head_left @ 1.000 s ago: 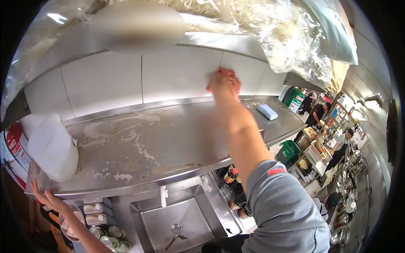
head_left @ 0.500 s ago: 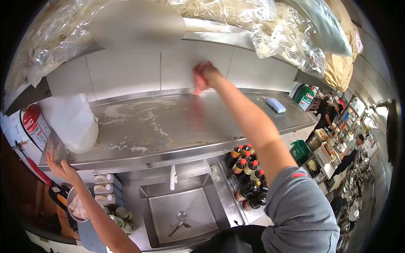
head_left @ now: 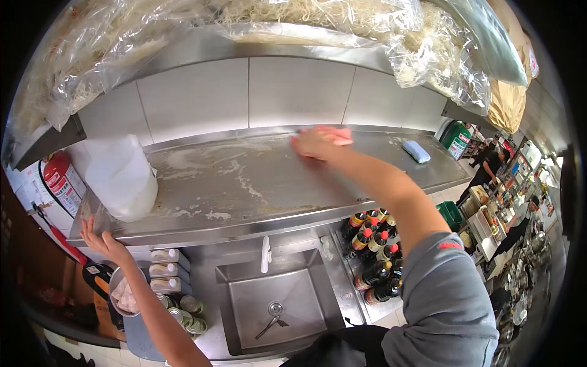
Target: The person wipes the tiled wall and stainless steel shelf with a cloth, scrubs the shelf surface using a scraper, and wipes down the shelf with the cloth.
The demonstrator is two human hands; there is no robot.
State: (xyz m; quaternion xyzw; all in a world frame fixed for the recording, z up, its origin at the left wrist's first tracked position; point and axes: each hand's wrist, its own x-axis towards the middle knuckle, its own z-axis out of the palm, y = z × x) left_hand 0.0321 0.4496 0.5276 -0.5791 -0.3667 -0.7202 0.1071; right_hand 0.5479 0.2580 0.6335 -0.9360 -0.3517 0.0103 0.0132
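A pinkish-red cloth lies under my right hand, pressed to the back of a steel shelf near the tiled wall. The fingers are a little blurred but close over the cloth. My left hand rests on the shelf's front left edge with its fingers spread, holding nothing. Just beyond it stands a translucent white plastic container with pale contents. Whitish streaks and wet smears mark the shelf's left and middle. A light blue sponge sits on the right part of the shelf.
Below are a steel sink, a white tap, dark sauce bottles, grey jugs, cans and a bowl. Bagged noodles hang overhead. A fire extinguisher is at left; people work at right.
My right hand has brought the cloth down from the wall tiles onto the back of the shelf. My left hand stays at the shelf edge. The view has shifted slightly.
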